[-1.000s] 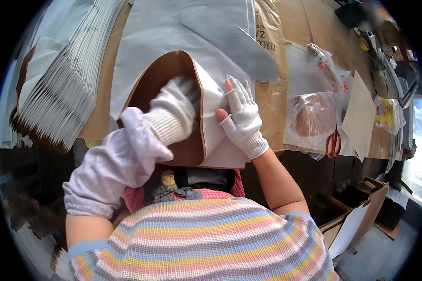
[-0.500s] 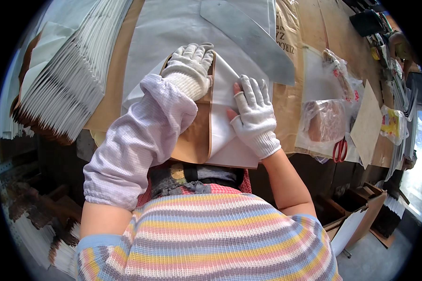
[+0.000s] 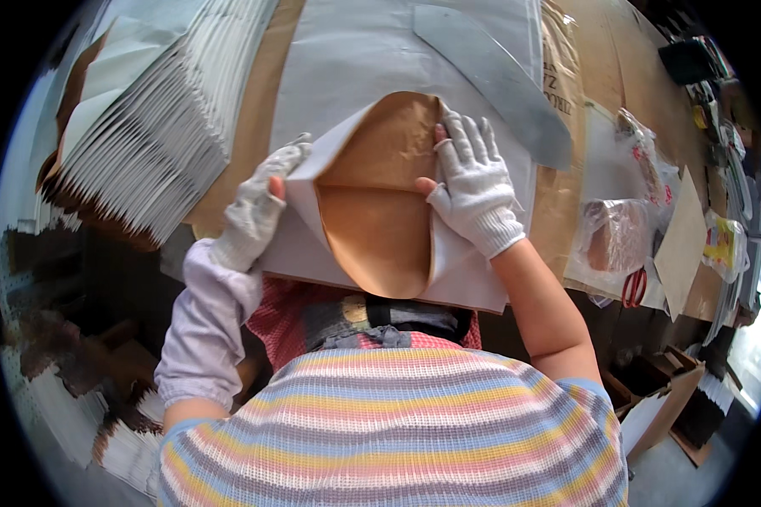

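Note:
A paper bag, white outside and brown inside [image 3: 376,232], lies before me with its end spread into a pointed oval mouth. My left hand [image 3: 258,198], in a white glove with the thumb tip bare, is at the bag's left corner. Its fingers are stretched out; the thumb stands apart beside the paper. My right hand [image 3: 475,182], gloved the same way, lies flat on the right side of the bag, fingers extended along the mouth's edge and bare thumb toward the brown inside. Beneath the bag are large white sheets [image 3: 338,51].
A fanned stack of white folded bags [image 3: 156,127] lies at the left. A grey angled plate [image 3: 495,80] is beyond my right hand. Clear plastic packages [image 3: 613,232], red-handled scissors [image 3: 634,287] and a beige card [image 3: 683,245] lie at the right. Boxes [image 3: 664,393] stand below.
My left hand has moved left and nearer from the bag's middle to its left corner. The bag's mouth has spread wider, showing more brown inside. My right hand stays on the right side.

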`<state>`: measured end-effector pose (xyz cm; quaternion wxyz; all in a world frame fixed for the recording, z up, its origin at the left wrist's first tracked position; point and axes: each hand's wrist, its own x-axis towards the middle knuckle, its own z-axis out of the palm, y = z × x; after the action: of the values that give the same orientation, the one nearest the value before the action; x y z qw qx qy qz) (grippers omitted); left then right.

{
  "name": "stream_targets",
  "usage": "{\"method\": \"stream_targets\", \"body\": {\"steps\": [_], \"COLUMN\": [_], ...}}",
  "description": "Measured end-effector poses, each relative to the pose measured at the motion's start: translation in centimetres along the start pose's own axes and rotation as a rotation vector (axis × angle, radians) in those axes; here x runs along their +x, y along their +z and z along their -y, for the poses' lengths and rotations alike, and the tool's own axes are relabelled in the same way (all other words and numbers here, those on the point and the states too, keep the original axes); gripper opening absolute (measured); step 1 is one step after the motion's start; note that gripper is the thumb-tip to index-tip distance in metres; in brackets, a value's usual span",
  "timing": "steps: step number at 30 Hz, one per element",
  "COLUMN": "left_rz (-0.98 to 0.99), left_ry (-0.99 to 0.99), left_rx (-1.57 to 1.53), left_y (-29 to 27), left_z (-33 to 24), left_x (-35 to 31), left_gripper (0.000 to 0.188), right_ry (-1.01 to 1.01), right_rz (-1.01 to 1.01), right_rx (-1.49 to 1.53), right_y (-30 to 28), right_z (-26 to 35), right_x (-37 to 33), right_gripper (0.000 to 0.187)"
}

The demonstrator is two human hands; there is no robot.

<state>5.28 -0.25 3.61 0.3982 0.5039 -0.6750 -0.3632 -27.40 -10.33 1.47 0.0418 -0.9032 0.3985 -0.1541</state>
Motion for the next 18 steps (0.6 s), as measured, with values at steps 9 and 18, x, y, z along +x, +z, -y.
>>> {"method": "stream_targets", "body": {"steps": [9, 18], "left_rz": [0.016, 0.116], "left_ry": [0.139, 0.043], "left_rx": [0.578, 0.846], "left_y": [1.5, 2.7], "left_z": [0.8, 1.4], "left_x": [-0.9, -1.2], "left_gripper": [0.07, 0.083], "right_ry": [-0.03, -0.038], "right_rz": [-0.044, -0.065], "right_rx": [-0.023, -0.038], "right_y": [0.1, 0.0], "right_z": [0.4, 0.5], "right_x": [0.1, 0.2], "right_gripper": [0.08, 0.078]}}
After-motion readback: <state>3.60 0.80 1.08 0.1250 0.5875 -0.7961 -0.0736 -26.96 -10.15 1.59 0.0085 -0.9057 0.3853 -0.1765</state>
